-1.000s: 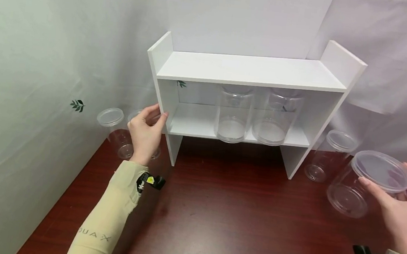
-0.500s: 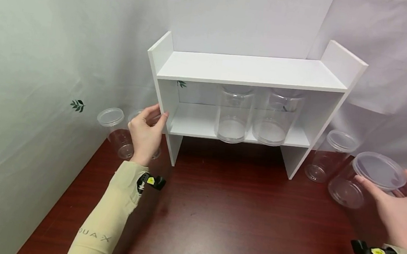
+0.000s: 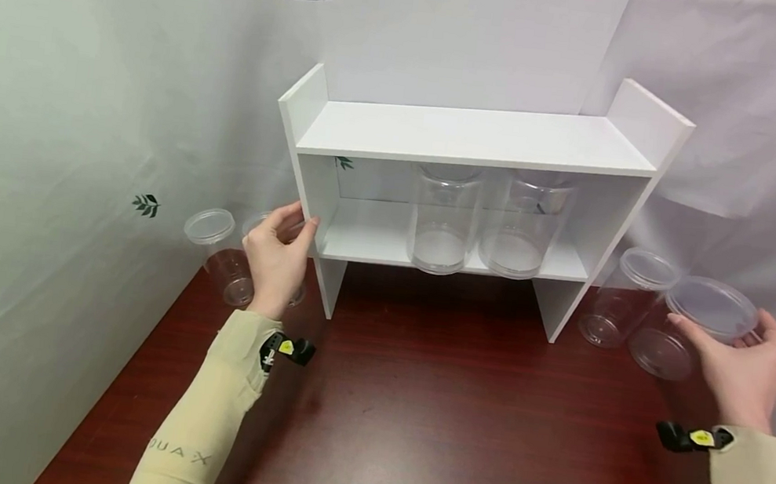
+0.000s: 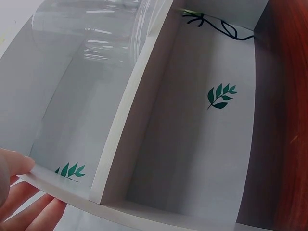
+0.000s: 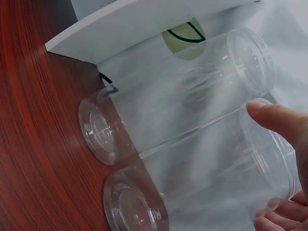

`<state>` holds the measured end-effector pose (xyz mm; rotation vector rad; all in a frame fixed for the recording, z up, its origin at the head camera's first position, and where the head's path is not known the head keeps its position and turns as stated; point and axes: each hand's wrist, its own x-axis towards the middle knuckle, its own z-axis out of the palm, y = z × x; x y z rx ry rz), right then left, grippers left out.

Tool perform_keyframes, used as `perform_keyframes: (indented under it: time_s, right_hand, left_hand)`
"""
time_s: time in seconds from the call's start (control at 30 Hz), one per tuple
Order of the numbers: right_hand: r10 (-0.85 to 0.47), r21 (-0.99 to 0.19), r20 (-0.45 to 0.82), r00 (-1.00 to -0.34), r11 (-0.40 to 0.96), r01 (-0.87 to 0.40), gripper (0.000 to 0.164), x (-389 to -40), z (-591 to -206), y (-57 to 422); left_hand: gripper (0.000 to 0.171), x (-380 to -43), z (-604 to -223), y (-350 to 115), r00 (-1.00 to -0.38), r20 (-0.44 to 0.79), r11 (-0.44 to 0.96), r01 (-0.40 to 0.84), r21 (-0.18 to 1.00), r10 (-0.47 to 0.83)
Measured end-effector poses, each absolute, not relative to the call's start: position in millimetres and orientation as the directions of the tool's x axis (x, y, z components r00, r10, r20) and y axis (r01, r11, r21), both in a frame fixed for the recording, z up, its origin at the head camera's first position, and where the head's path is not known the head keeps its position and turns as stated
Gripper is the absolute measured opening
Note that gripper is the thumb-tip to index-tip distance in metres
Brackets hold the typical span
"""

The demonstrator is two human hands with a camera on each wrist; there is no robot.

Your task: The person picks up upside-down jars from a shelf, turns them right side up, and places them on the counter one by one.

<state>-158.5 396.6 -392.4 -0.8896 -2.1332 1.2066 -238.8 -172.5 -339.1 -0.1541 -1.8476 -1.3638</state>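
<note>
My left hand (image 3: 277,258) grips the left side panel of a white two-tier shelf (image 3: 477,137), thumb on the inner face and fingers around the outside, as the left wrist view also shows. On the right, my right hand (image 3: 747,366) holds a clear lidded plastic jar (image 3: 664,346) by its rim, thumb in front and fingers behind. In the right wrist view this held jar (image 5: 207,168) stands right beside another clear jar (image 5: 168,91). Whether the two touch, I cannot tell. That other jar (image 3: 626,299) stands on the table by the shelf's right side.
Two clear jars (image 3: 443,224) (image 3: 520,232) stand on the shelf's lower board. Left of the shelf is a clear jar (image 3: 223,256), with another partly hidden behind my left hand. The dark red wooden table (image 3: 426,419) lies below; white patterned cloth (image 3: 92,85) hangs behind.
My right hand has moved the held jar left and away from me, closer to the jar by the shelf. My left hand stays on the side panel.
</note>
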Motion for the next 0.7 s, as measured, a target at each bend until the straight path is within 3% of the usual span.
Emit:
perform_keyframes:
  time_s: [0.27, 0.43, 0.7]
  right_hand:
    - [0.732, -0.896, 0.103, -0.674, 0.363, 0.256, 0.104, -168.8, -395.8, 402.3]
    - [0.690, -0.882, 0.156, -0.707, 0.419, 0.214, 0.107, -168.4, -395.1, 402.6]
    - [0.682, -0.894, 0.335, -0.650, 0.448, 0.010, 0.094, -153.7, -372.2, 381.7]
  left_hand:
    - [0.028, -239.0, -340.8, -174.5, -0.666, 0.659, 0.420, 0.518, 0.745, -0.348]
    - [0.028, -239.0, -341.5, -173.7, -0.665, 0.663, 0.431, 0.516, 0.741, -0.344]
    - [0.029, -238.8, -340.7, -173.1, -0.660, 0.669, 0.438, 0.518, 0.735, -0.343]
